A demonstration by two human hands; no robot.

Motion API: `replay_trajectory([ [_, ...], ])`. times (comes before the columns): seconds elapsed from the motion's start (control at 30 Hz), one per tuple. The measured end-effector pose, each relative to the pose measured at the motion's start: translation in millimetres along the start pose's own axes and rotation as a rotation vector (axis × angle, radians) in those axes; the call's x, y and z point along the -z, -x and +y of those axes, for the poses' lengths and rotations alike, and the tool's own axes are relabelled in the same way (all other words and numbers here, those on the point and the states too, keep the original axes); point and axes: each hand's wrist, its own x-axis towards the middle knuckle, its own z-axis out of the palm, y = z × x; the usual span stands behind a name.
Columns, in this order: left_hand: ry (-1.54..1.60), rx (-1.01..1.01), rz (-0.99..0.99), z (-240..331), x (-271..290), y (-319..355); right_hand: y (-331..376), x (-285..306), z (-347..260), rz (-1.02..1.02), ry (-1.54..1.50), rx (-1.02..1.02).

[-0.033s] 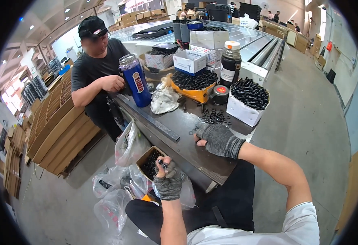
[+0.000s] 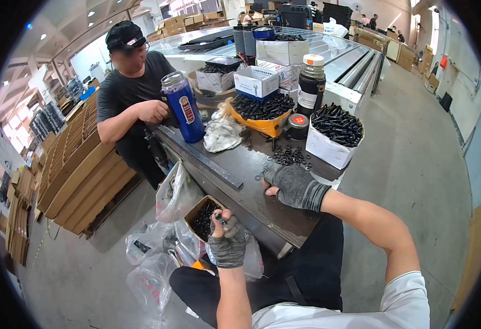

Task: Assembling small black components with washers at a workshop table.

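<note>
My left hand [image 2: 228,238], in a grey fingerless glove, is closed palm up around small black bolts [image 2: 219,218], whose ends show between thumb and fingers. It is just in front of a cardboard box [image 2: 191,221] with small black parts in it, beside the table's near edge. My right hand [image 2: 291,185], gloved alike, rests knuckles up on the dark tabletop [image 2: 251,204]. Its fingers are curled in, and what they may hold is hidden. A ring washer [image 2: 258,177] lies at its fingertips. Beyond it is a loose spread of black washers [image 2: 291,155].
Behind the washers stand a white box of black bolts [image 2: 335,137], an orange-edged bag of bolts [image 2: 262,112], a dark bottle [image 2: 310,88] and a round tin [image 2: 297,127]. A metal bar [image 2: 213,166] lies along the left edge. A co-worker [image 2: 136,93] sits beyond a blue bottle [image 2: 187,112].
</note>
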Motion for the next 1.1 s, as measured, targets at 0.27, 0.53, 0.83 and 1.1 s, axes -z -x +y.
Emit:
replay_trajectory([
  [0.27, -0.458, -0.114, 0.322, -16, 0, 6, -11, 24, -28, -0.175, -0.832, -0.171],
  [0.53, -0.483, -0.103, 0.351, -33, -14, 13, -13, 0, -52, -0.174, -0.913, -0.270],
  [0.83, -0.391, -0.222, 0.381, -34, -13, 19, -6, -3, -74, 0.003, -0.458, 0.058],
  [1.1, -0.477, -0.177, 0.306, -21, -11, 31, -7, -11, -103, -0.178, -0.633, -0.202],
])
